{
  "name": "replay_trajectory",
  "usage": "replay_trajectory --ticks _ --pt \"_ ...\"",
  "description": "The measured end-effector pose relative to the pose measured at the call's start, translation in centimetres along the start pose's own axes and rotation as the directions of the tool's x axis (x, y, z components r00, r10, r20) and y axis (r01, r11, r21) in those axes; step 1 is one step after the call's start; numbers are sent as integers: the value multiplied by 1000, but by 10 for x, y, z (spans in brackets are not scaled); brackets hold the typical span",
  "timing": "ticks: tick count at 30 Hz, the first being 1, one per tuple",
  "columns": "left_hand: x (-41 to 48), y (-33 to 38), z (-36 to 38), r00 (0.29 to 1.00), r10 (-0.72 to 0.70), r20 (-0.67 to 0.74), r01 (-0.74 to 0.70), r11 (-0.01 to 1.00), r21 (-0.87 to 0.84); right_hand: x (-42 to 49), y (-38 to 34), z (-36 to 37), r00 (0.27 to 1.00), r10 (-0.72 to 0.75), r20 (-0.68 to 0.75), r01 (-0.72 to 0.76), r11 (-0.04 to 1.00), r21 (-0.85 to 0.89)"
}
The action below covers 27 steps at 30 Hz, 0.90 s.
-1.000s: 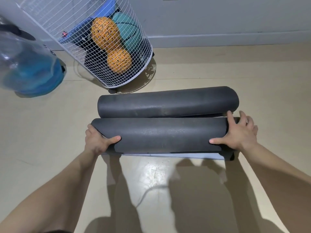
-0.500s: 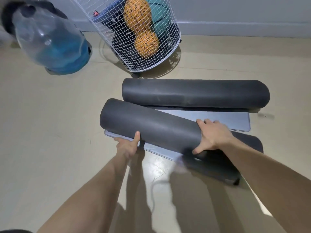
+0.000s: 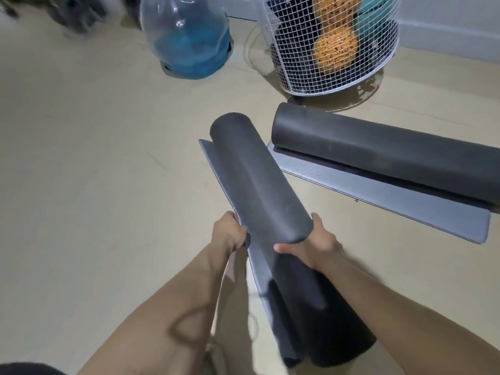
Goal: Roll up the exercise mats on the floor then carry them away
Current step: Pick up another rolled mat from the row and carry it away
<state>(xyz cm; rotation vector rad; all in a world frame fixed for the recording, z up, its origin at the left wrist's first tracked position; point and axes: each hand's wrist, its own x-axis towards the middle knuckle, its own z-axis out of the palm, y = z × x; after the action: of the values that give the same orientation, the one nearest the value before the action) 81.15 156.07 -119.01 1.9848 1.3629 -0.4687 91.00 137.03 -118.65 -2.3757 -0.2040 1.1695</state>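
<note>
the left grip (image 3: 228, 234) - a bare hand - has its fingers curled round the loose grey edge of the near mat (image 3: 259, 180) and holds it at the roll's left side. the right grip (image 3: 313, 244) clasps the same mat from the right, with the thumb across the roll's underside and the fingers wrapped round its far flank. the mat is held between the two grips. its dark roll slants away from them toward the upper left, with the unrolled flap running along its left side. below the grips more dark mat reaches toward the bottom of the view - blurred, probably the rest of the same roll.

the second mat (image 3: 378, 155) lies on the floor (image 3: 81, 158) to the right, well apart from both grips. it is rolled, with a grey flap spread flat on the near side. just behind its left end stands a white wire basket (image 3: 297, 77) holding an orange ball (image 3: 335, 50). left of the basket is a clear water jug (image 3: 186, 36) with a blue base.
</note>
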Motion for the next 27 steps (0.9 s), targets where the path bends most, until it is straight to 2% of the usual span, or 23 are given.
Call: replay_trajectory --ticks 2,4,7,8,10,12,15,16,19,23,27 --pt "-1 -8 -3 999 -39 7 39 996 -78 -11 -8 16 1000 -17 -17 18 999 47" --pt "-1 -18 -6 994 -99 35 104 969 -225 -23 -14 37 998 -49 -33 49 999 9" --pt "-7 -22 -10 972 -114 206 210 812 -545 -25 -16 52 990 -136 -19 133 983 -123" --pt "-8 -20 -10 956 -108 271 246 800 -547 -20 -15 48 989 -149 17 150 984 -96" --pt "-12 -14 -8 947 -93 307 240 842 -484 -2 -8 29 983 -156 98 144 983 114" --pt "-10 -10 0 966 -86 242 193 865 -463 18 0 12 971 -154 185 100 957 272" --pt "-3 -6 9 984 -72 163 139 881 -452 35 3 11 927 -227 298 124 936 329" --pt "-2 -5 9 986 -64 154 125 892 -434 41 5 18 925 -258 280 162 932 324" --pt "0 -6 4 989 -35 145 92 906 -413 34 2 26 966 -198 168 132 930 342" --pt "-23 11 -20 992 63 113 -5 889 -457 -4 -14 10 983 -183 9 165 907 387" --pt "-85 40 -61 989 80 123 -13 884 -468 -68 -27 -28 983 -183 -11 165 854 493"
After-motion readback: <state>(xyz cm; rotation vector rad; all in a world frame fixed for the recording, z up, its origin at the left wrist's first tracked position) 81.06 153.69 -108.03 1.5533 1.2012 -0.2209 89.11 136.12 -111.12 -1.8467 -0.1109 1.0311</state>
